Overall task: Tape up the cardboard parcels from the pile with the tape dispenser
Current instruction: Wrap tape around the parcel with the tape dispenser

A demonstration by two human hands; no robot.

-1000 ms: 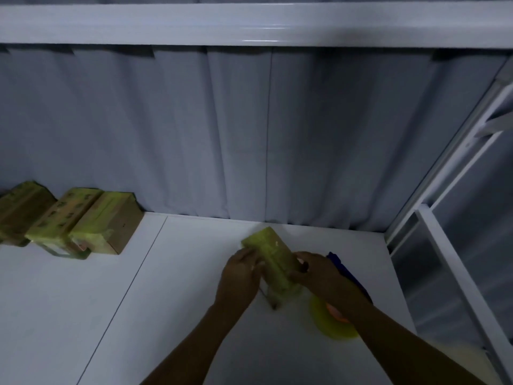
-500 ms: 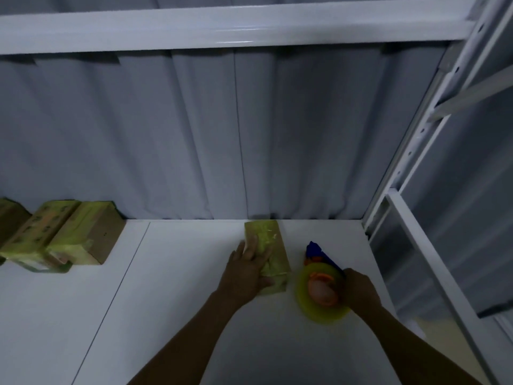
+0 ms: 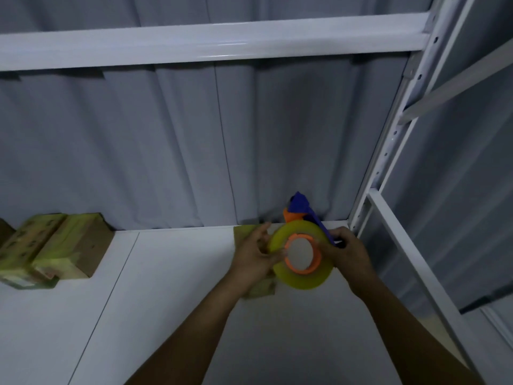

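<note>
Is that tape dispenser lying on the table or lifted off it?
Lifted. The right hand grips the tape dispenser in the air above the parcel, while the left hand touches its roll.
</note>
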